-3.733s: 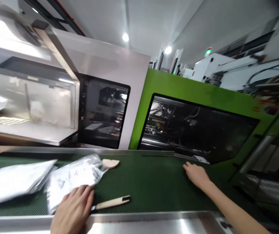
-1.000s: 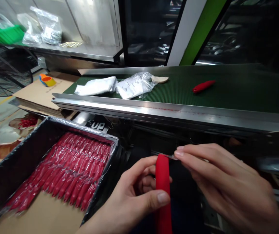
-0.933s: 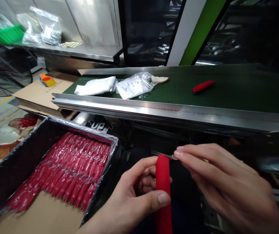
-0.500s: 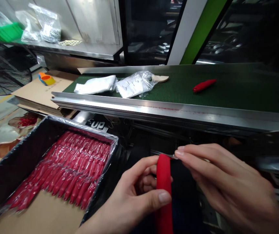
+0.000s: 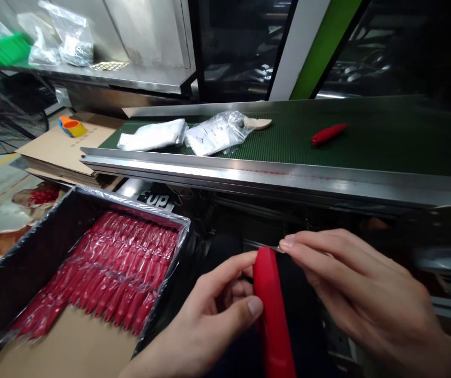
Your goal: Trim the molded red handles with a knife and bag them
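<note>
a green conveyor belt [image 5: 386, 147] runs across at 12 o'clock, with bagged white parts [image 5: 215, 134] and a loose red handle [image 5: 327, 134] on it. at 8 o'clock, a black-lined carton [image 5: 24, 252] holds rows of plastic-wrapped red grips [image 5: 107, 273]. at 5 o'clock, the left hand [image 5: 205, 320] grips a red knife handle [image 5: 272, 310] upright, while the right hand [image 5: 359, 289] pinches a thin metal blade [image 5: 268, 248] just beside its top end.

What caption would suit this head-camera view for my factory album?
Left hand holds a red moulded part as right hand pinches a thin metal tool at its tip.
</note>
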The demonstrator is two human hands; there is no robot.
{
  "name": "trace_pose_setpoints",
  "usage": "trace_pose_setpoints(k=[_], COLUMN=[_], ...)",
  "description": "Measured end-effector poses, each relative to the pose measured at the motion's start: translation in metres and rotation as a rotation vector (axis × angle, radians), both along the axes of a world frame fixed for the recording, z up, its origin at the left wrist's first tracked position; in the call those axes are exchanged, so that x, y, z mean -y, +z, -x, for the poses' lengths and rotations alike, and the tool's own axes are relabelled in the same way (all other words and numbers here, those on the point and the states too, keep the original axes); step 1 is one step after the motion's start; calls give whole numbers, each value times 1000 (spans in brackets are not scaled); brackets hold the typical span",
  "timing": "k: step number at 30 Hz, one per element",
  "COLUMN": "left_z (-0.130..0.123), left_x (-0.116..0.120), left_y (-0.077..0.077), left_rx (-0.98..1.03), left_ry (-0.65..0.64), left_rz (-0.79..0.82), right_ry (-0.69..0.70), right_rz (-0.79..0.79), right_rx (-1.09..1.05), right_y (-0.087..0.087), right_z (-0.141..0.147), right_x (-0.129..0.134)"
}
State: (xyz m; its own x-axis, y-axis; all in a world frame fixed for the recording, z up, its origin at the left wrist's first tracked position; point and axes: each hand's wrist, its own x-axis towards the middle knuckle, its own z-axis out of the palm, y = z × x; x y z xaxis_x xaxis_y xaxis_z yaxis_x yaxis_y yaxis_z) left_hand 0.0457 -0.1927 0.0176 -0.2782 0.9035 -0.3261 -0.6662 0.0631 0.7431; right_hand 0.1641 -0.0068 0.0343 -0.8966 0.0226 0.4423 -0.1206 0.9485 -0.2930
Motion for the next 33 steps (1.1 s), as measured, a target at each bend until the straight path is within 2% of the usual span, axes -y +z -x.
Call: trace_pose_setpoints(k=[3, 7, 11, 13, 18, 24, 33], left_z=[0, -4, -14, -18, -19, -16, -17], left_x=[0, -2, -8, -11, -13, -10, -11], left_y=[0, -5, -9, -9, -5, -2, -3], left_rx=[35, 68, 266, 321, 215, 154, 193], left_ry=[-23, 12, 40, 73, 170, 177, 150], left_rz=[-14, -36, -102, -75, 66, 83, 81], right_ry=[16, 5, -30, -29, -49, -54, -26], right_rz=[17, 29, 46, 48, 35, 14, -34], right_rx=[7, 8, -23, -37, -48, -31, 8], right_y=[-2, -8, -9, -7, -3, -3, -1], right_z=[-1, -3, -3, -3, -4, -5, -5], right_x=[1, 2, 4, 6, 11, 12, 11])
